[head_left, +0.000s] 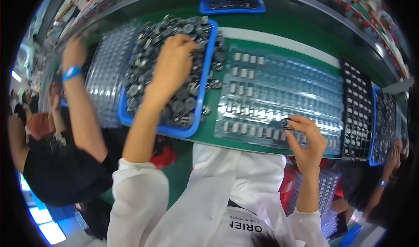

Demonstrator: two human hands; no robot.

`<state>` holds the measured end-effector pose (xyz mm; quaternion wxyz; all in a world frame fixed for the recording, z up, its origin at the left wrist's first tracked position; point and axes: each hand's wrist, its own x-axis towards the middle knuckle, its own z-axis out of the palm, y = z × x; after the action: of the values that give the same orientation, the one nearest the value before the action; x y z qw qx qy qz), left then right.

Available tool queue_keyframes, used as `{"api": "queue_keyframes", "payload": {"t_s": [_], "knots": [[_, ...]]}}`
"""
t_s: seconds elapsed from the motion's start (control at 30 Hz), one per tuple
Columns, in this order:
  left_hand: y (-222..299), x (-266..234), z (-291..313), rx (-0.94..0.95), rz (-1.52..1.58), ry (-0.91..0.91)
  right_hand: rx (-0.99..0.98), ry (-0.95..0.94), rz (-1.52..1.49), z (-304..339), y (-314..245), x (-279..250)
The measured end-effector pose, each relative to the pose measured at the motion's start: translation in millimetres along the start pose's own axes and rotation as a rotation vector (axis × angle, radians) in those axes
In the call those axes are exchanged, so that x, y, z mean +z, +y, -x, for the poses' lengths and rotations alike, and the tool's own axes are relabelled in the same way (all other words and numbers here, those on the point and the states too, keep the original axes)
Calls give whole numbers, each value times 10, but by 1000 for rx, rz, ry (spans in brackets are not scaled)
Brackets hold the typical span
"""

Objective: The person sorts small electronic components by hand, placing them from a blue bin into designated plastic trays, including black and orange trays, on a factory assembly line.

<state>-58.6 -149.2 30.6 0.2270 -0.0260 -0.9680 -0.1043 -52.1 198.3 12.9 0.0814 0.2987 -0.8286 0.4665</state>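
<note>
My left hand (173,59) is over a blue bin (212,50) heaped with small dark and silver metal parts (178,106). Its fingers are curled together among the parts, and whatever they hold is hidden. Between the thumb and fingertips of my right hand (309,138) is a small black-and-silver part (286,123), just above the front rows of a clear plastic tray (301,85). Silver parts stand in pockets of the tray, along its left columns and its front rows. Many pockets at its middle and back hold nothing visible.
Stacked clear trays (111,68) lie left of the bin. A black tray of parts (358,107) and another blue bin (373,129) are to the right; a further bin (202,5) stands at the back. Loose parts (214,84) lie between bin and tray. Co-workers' arms (83,103) reach in nearby.
</note>
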Motion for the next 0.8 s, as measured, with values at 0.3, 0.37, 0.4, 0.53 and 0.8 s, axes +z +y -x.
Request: {"api": "queue_keyframes", "payload": {"t_s": [0.3,0.37,0.4,0.53,0.8], "knots": [[-485,-146,-81,114,-115,-288,143,98,56,-290,651,-859],[-423,-195,-179,42,25,-231,219,229,198,-346,1067,-1304],[-401,-199,-229,-67,148,-192,262,300,242,-358,1266,-1566],[-500,-239,-191,-270,652,-168,230,382,674,-590,2228,-2313],[223,-426,10,-635,882,-305,73,-19,642,-982,2989,-2573]]}}
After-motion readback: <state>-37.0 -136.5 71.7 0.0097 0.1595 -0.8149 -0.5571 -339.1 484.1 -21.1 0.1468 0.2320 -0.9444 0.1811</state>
